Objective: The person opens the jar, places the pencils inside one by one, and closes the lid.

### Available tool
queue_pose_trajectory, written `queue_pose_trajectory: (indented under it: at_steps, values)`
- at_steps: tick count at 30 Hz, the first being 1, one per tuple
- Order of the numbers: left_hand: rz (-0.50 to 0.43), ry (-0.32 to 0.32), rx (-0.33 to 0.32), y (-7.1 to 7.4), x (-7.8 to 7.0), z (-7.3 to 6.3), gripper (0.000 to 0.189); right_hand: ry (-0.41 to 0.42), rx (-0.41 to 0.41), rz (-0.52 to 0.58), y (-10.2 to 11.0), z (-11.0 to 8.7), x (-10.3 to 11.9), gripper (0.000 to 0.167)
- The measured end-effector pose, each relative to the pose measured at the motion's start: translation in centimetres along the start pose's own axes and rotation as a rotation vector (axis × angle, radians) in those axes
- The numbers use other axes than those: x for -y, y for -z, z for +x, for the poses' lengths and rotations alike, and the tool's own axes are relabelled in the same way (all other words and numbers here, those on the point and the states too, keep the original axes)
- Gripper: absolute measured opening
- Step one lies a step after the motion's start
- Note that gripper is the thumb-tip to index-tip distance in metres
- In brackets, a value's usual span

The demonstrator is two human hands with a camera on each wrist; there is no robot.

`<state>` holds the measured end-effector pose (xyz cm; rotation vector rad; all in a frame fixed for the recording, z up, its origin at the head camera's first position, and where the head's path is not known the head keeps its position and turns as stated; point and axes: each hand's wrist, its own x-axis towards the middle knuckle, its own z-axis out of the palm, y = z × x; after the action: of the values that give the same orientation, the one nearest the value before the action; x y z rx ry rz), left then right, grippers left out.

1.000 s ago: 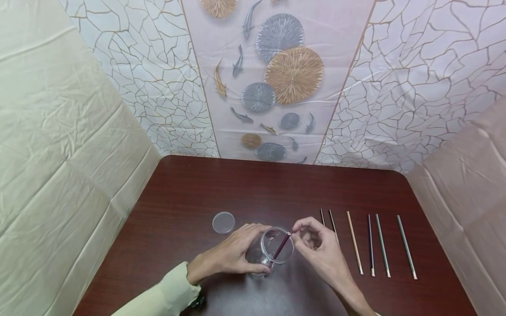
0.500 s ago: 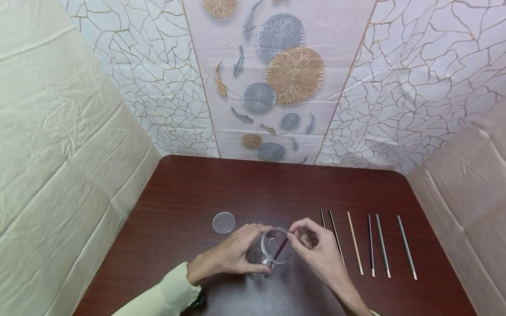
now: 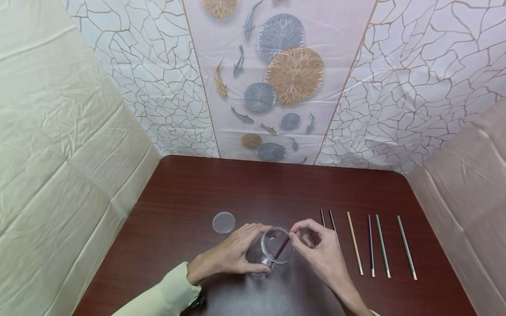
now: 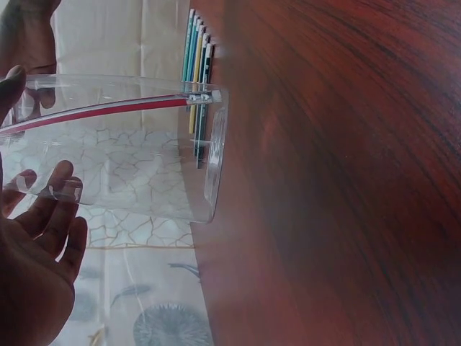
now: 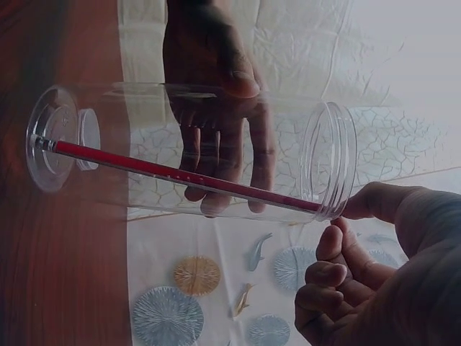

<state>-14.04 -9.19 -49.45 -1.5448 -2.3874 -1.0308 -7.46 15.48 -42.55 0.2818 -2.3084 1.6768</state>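
Observation:
My left hand point(image 3: 231, 252) grips a clear plastic jar point(image 3: 258, 256) round its side, the mouth tipped towards the right. Inside it a dark red pencil point(image 3: 281, 248) leans slantwise. Its eraser end rests at the jar's base, as the right wrist view shows the red pencil point(image 5: 180, 175) through the wall. At the rim, the thumb and forefinger of my right hand point(image 3: 318, 245) pinch the pencil's upper tip, which they hide. The left wrist view has the jar point(image 4: 144, 166) with the left fingers point(image 4: 54, 216) behind its side.
Several pencils point(image 3: 354, 241) lie in a spaced row on the dark wooden table point(image 3: 245, 184), right of the right hand, which partly covers the leftmost ones. A round clear lid point(image 3: 223, 223) lies beyond the left hand. Patterned cloth point(image 3: 292, 74) hangs behind the table.
A second ago the pencil's pale tip showed at the rim beside the right fingers. The right fingers have since moved slightly left and covered it. The left hand and jar stay put.

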Motion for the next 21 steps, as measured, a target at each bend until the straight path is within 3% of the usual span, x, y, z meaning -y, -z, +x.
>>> queue_pose_trajectory:
  at_steps: [9, 21]
  values:
    - [0.01, -0.013, -0.009, 0.05, 0.04, 0.02, 0.092, -0.059, 0.008, -0.026, -0.01, -0.01, -0.02, 0.017]
    - [0.002, -0.013, 0.004, -0.07, 0.05, -0.01, 0.091, 0.018, 0.007, -0.031, 0.03, 0.05, -0.22, 0.022]
